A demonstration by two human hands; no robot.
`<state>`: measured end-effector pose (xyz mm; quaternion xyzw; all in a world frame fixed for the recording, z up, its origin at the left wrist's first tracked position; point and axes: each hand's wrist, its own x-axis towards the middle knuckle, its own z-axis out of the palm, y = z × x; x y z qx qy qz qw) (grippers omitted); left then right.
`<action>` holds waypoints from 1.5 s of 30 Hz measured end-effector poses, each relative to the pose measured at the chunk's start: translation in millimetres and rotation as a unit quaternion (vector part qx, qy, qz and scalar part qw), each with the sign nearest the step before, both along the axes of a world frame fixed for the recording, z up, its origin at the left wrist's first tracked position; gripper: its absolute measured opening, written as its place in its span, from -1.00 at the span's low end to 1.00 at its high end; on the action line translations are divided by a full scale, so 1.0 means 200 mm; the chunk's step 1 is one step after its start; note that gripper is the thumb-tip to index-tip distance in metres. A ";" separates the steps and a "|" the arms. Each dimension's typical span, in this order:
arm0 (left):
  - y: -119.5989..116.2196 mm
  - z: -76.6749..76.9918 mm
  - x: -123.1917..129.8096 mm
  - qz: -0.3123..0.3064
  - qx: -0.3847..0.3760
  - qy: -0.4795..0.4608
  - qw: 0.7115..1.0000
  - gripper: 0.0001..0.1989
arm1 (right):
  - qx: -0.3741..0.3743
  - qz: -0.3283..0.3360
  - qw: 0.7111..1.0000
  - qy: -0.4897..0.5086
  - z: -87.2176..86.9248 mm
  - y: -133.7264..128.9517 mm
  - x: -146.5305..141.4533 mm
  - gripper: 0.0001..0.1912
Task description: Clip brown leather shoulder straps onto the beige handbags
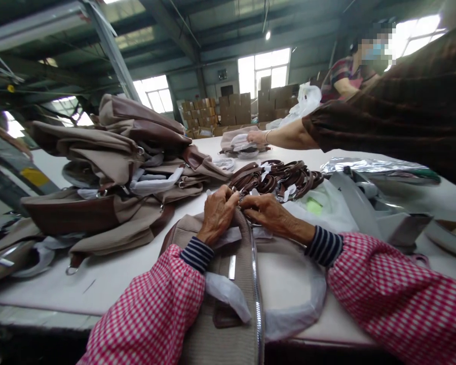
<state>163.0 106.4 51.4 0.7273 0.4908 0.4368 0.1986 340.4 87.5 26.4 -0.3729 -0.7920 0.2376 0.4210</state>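
Note:
A taupe ribbed handbag (235, 284) with a metal zipper (256, 284) lies lengthwise in front of me. White wrapping covers its handle (294, 324), which loops out to the right. My left hand (218, 213) is closed on the bag's far end. Beside it, my right hand (273, 213) has its fingers pinched at that same end, close to the left fingertips. What the right fingers pinch is too small and covered to make out. Coiled brown straps (277, 177) with metal hardware and bits of white wrapping lie just beyond both hands.
A tall pile of similar bags (110, 167) rises at the left of the white table (110, 274). Plastic wrap and a grey object (399, 223) lie at the right. A co-worker's arm (296, 134) reaches across to another bag (231, 138). Cardboard boxes (235, 109) stand behind.

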 end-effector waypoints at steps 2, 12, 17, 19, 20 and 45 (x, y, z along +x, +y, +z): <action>0.01 0.00 -0.02 -0.010 -0.007 -0.044 0.999 -0.74 | 0.081 -0.008 0.995 -0.050 0.03 -0.01 0.00 -0.88; 0.07 -0.04 -0.06 -0.068 -0.108 -0.212 0.969 -0.65 | 0.155 -0.014 0.979 -0.134 0.11 0.03 -0.02 -0.86; 0.09 -0.07 -0.04 -0.057 -0.090 -0.188 0.976 -0.68 | 0.183 -0.055 0.934 -0.301 0.20 -0.09 0.03 -0.81; 0.11 -0.09 -0.03 -0.045 -0.084 -0.168 0.981 -0.68 | 0.182 -0.044 0.920 -0.345 0.21 -0.16 0.05 -0.79; 0.11 -0.10 -0.03 -0.038 -0.083 -0.157 0.983 -0.68 | 0.182 -0.032 0.916 -0.356 0.21 -0.20 0.07 -0.78; -0.04 0.15 0.11 -0.056 0.148 0.243 0.957 -0.77 | -0.036 0.077 0.985 -0.148 -0.04 -0.64 0.14 -0.81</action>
